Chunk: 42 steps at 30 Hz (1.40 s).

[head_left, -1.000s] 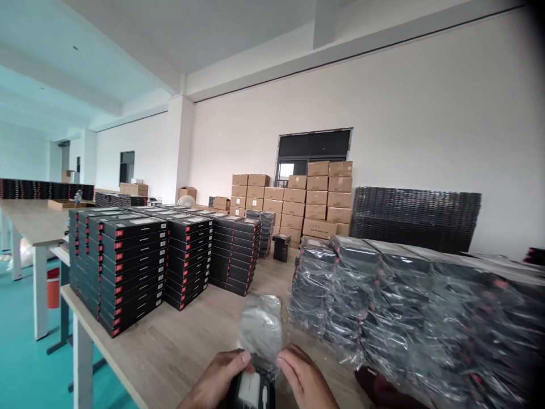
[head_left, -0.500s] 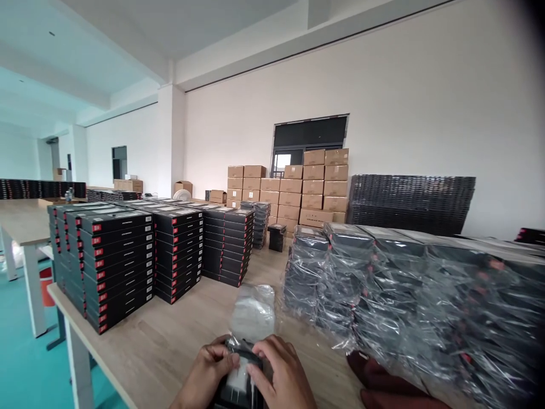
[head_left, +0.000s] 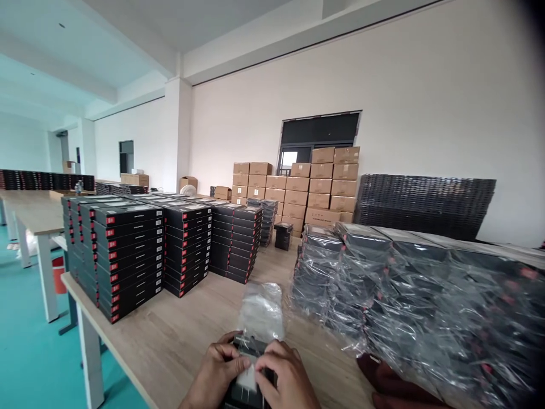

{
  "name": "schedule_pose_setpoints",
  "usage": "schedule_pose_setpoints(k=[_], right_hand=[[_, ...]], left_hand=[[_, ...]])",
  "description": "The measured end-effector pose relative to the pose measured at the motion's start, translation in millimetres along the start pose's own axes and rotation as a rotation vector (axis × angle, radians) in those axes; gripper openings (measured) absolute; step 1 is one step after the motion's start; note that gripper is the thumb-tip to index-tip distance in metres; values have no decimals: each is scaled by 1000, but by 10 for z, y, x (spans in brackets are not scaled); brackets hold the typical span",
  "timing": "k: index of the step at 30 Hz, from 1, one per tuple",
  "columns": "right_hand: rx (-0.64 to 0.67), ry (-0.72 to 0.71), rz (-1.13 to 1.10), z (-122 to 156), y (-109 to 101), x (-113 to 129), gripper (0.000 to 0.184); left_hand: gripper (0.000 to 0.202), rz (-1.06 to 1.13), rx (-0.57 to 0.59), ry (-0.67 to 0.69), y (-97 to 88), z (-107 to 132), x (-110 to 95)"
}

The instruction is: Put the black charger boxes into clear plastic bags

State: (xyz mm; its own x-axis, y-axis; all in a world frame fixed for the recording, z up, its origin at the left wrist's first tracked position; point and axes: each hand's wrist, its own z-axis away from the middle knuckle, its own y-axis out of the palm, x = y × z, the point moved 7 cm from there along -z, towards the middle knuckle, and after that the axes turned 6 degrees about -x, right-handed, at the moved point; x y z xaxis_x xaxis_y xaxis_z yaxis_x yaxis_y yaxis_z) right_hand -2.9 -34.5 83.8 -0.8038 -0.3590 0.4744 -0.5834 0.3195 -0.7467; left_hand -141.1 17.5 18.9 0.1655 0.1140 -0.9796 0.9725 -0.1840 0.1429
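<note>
At the bottom centre, a small black box (head_left: pixel 246 397) with a pale panel on its upper face lies between my two hands. Clear plastic film runs over the box's far end, and a clear plastic bag (head_left: pixel 261 309) stretches beyond it on the table. My left hand (head_left: pixel 217 369) grips the left side, its thumb on the top and its fingers bent around the edge. My right hand (head_left: pixel 287 375) is closed at the right side, thumb and fingers pinched near the film. Exactly what the right fingertips hold is hard to see.
Tall stacks of black boxes (head_left: pixel 136 250) with red corners stand at left on the wooden table (head_left: pixel 179 341). Film-wrapped boxes (head_left: pixel 409 284) crowd the right. Another person's hand (head_left: pixel 392 383) rests at lower right. Brown cartons (head_left: pixel 298 187) are piled along the wall.
The view has shifted a little, so the stacks and bag appear farther right. Both hands stay at the box, with the right fingers drawn closer together.
</note>
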Motion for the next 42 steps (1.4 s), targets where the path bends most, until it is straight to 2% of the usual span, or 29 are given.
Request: schedule_pose_setpoints(k=[2,5,8,9,11,13,17,19,21,22,25,26,27,29,31,33,35,37,39,42], right_hand=[[-58,15,-48,-20,-27,-40,15],[-204,32,-78,-36,-126,-111,16],[-296,-5,6,-18,-184,-107,6],[-299,-26,48,-12,-180,-93,4],[-288,-60,138,-4,-165,-85,19],[-314,-52,209,0,-196,-129,25],[-444,-2,185,20,-326,-260,17],[-409,-25,120,8,-290,-285,11],[-360,-11,54,-12,-236,-345,9],[-367,27,27,-17,-233,-405,12],[-479,161,-25,10,-303,-620,15],[-503,177,-32,24,-317,-663,15],[-509,177,-39,35,-314,-682,13],[-476,150,-52,40,-251,-655,10],[-407,122,-72,26,-126,-573,7],[-306,95,-110,2,42,-472,7],[-197,92,-180,-11,207,-398,10],[-116,130,-277,1,315,-378,11],[-81,179,-365,30,337,-388,10],[-82,198,-410,63,250,-370,8]], left_hand=[[30,-10,-2,-4,4,11,-13],[28,-37,-18,-7,9,23,-38],[28,-56,-29,0,15,23,-43],[29,-61,-29,8,16,20,-40],[30,-79,-33,26,9,12,-31],[31,-102,-42,36,-3,4,-23],[33,-141,-30,46,28,3,-49],[32,-168,12,73,79,25,-91],[26,-115,93,38,126,72,-83],[31,-38,133,-14,127,104,-51],[80,232,125,-175,-56,197,81],[87,284,100,-198,-163,219,118],[87,308,101,-210,-259,239,147],[75,316,201,-229,-365,288,180],[66,291,362,-267,-355,358,205],[65,249,443,-320,-295,412,252],[69,188,407,-399,-237,424,348],[70,102,318,-465,-209,411,452],[66,45,256,-484,-201,393,505],[58,57,238,-440,-196,367,468]])
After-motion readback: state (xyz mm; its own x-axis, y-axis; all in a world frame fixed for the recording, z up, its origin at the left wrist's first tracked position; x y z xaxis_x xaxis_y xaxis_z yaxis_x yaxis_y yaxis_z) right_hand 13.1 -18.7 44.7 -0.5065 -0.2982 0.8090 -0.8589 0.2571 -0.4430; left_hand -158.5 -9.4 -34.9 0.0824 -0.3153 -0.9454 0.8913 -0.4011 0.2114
